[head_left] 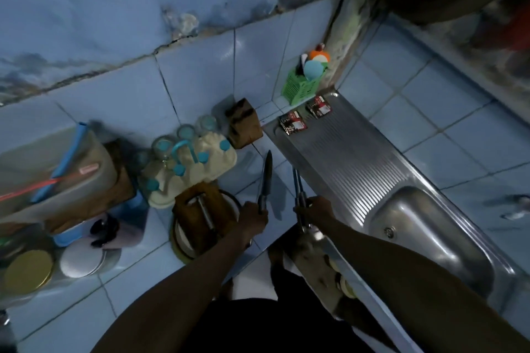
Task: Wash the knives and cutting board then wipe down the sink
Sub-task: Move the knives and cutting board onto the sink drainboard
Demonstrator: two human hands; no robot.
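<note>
— Both forearms fill the bottom of the frame, reaching up toward centre. What's each hand got?

— At centre, the left hand has its fingers curled round the handle of a knife, blade pointing up the frame. Just right of it, the right hand is closed round what look like two thin metal knives bunched together; I cannot tell exactly how many.

— And the cutting board?

— Left of the left hand, lower centre: a brown cutting board lies on a round plate, with another knife resting across it. Not yet collected.

— Where's the sink?

— Right of centre, the steel sink with its ribbed drainboard running up toward the middle. Two dark packets sit at the drainboard's far end, and a green basket of utensils hangs above them.

— So how should this step go?

— I'd judge the knives are being gathered for washing. Keep the blades pointing away from the body, hands apart so the steel doesn't cross, and lay them flat in the basin, never dropped. The right-hand bundle looks the likelier to slip, so set that down first.

— Further back?

— A wooden knife block against the tiled wall, upper centre.
</note>
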